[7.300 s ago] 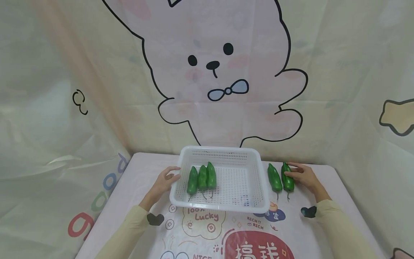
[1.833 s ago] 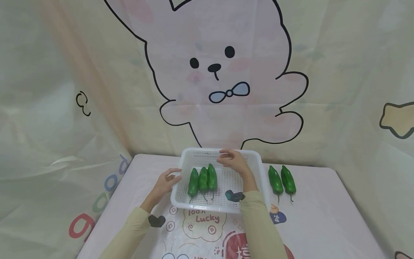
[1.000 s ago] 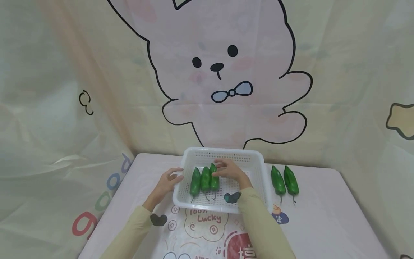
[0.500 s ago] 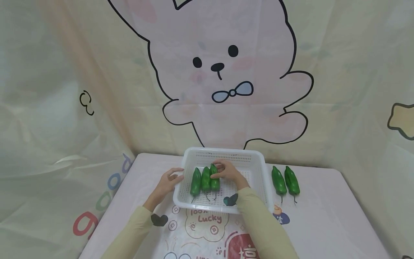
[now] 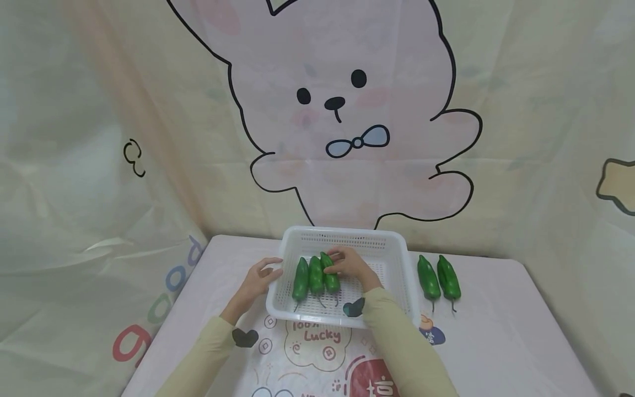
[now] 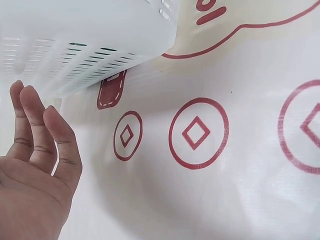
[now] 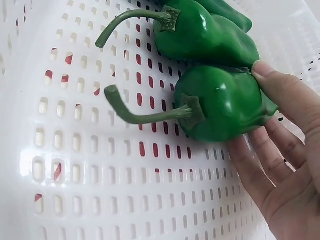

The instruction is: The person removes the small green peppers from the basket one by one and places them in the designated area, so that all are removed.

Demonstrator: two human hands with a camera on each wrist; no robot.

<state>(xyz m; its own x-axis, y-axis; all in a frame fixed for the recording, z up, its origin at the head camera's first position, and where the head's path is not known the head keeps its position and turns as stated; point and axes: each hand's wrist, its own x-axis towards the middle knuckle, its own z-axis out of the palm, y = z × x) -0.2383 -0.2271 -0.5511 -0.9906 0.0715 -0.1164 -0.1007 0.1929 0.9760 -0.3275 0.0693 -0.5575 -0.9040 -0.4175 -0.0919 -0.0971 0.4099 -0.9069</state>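
A white perforated plastic basket (image 5: 342, 321) holds three green chili peppers lying side by side, stalks toward me. My right hand (image 5: 349, 263) reaches in from the right and holds the rightmost chili pepper (image 5: 332, 282) between thumb and fingers. Seen from the right wrist, the thumb (image 7: 282, 87) lies on one side of that pepper and the fingers curl under the other. Left of it lie the middle pepper (image 5: 316, 275) and the leftmost pepper (image 5: 300, 281). Loosely bent, my left hand (image 5: 255, 282) has its fingertips right at the basket's left side.
Two more green peppers, one nearer the basket (image 5: 429, 277) and one farther right (image 5: 448, 278), lie on the table right of it. A printed white cloth (image 5: 496, 320) covers the table. Behind rises a curtain (image 5: 397, 182) with a cartoon animal.
My right hand has left the peppers on the table and come into the basket, taking hold of the rightmost pepper there. That pepper now slants, its stalk end turned right. The left hand stays put.
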